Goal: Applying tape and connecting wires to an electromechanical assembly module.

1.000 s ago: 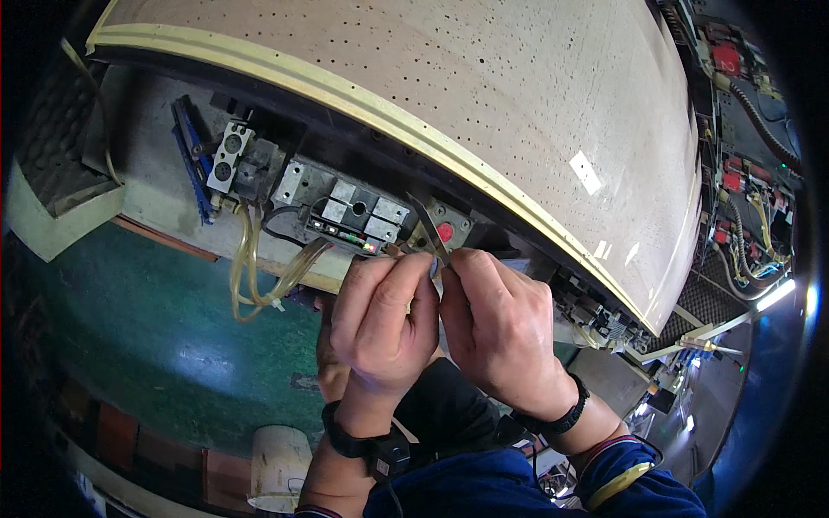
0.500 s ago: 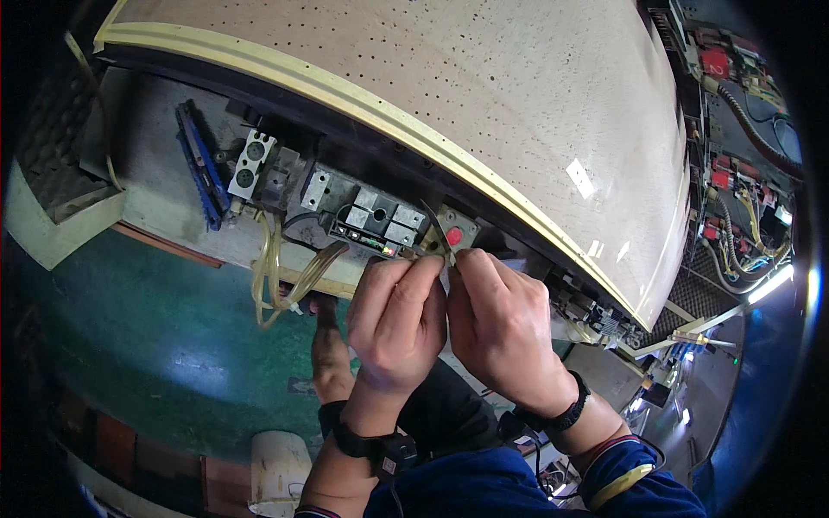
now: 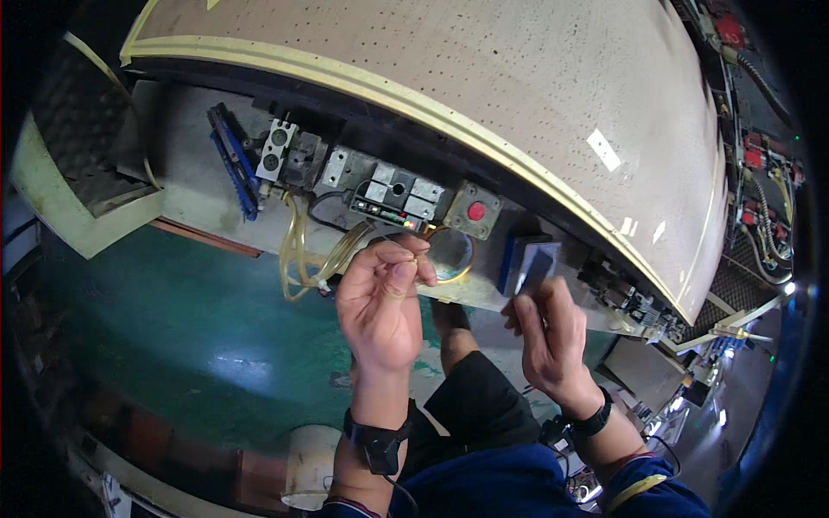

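Note:
My left hand (image 3: pixel 380 302) is raised in front of the bench edge, palm turned up. Its thumb and fingertips pinch a tiny yellowish thing, too small to name. My right hand (image 3: pixel 553 341) is closed round the lower end of a dark grey flat strip (image 3: pixel 540 271), blurred, which points up and away. A blue and white box-like thing (image 3: pixel 513 264) stands just behind that strip. Between my hands, a yellow-edged ring like a roll of tape (image 3: pixel 467 269) lies on the bench, partly hidden by my left fingers. Beyond it is a red button on a metal plate (image 3: pixel 476 211).
Metal blocks (image 3: pixel 399 188) with a small lit circuit board run along the bench (image 3: pixel 194 194). Yellowish tubes (image 3: pixel 296 250) hang over its edge. Blue tools (image 3: pixel 233 164) lie at the left. A large perforated panel (image 3: pixel 449 78) fills the far side; a white bin (image 3: pixel 309 466) stands below.
My hands, together on a thin curved strip before, are now apart. The right hand has moved right, the left has turned palm up. The view has shifted slightly, and the ring shows.

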Demonstrator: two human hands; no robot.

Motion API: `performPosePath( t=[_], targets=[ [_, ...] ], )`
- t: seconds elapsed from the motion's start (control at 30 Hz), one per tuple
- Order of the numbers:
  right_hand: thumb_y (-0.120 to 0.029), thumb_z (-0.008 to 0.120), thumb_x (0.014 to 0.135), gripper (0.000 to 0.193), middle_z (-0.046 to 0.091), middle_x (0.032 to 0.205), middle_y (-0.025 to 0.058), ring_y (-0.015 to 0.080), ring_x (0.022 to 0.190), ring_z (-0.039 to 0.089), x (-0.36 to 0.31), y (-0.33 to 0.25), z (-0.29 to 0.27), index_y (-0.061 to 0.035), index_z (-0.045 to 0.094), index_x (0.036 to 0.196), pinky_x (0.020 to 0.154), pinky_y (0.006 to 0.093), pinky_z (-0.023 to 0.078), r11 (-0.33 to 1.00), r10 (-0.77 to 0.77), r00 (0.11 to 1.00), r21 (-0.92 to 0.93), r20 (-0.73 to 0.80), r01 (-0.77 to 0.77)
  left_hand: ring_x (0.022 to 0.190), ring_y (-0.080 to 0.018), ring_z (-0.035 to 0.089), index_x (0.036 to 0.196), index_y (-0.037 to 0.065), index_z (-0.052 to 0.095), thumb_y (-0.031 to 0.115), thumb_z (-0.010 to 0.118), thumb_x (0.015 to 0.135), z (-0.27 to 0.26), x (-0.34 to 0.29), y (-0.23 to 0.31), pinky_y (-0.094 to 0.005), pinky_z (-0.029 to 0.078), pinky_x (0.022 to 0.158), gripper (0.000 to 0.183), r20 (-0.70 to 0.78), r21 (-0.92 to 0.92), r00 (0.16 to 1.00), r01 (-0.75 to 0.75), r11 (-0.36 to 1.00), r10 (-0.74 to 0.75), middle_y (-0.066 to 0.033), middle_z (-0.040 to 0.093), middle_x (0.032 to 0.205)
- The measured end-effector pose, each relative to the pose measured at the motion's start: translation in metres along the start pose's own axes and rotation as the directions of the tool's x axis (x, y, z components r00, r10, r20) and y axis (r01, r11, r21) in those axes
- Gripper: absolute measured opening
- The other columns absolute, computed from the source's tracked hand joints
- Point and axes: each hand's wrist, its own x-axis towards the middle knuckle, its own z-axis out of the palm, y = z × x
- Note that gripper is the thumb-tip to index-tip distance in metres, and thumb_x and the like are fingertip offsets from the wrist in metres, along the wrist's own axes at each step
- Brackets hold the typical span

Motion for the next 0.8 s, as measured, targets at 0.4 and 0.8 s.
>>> performPosePath(
  t=[0.4,0.8],
  targets=[
    [-0.009,0.061,0.111,0.013,0.072,0.082,0.0114,0.0174,0.069,0.07,-0.033,0.082,0.05,0.0041,0.062,0.111,0.063,0.0338,0.056,0.864,0.431,0.894,0.231,0.12,-0.448,0.096,-0.0187,0.064,0.117,0.007,0.069,0.01,0.07,0.106,-0.018,0.006,0.0,-0.0358,0.05,0.084,0.011,0.1,-0.089,0.993,0.072,0.993,-0.063,-0.0115,0.069,0.119],
    [0.002,0.076,0.094,0.012,0.076,0.092,0.0162,0.0284,0.075,0.074,-0.011,0.018,0.014,0.0007,0.077,0.106,0.071,0.0365,0.059,1.0,-0.001,0.99,-0.025,-0.144,-0.003,0.095,-0.0206,0.063,0.122,0.005,0.066,-0.001,0.065,0.105,-0.02,0.005,-0.003,-0.0377,0.051,0.085,0.018,0.068,-0.041,0.992,0.107,0.993,-0.104,-0.013,0.07,0.117]
  ],
)
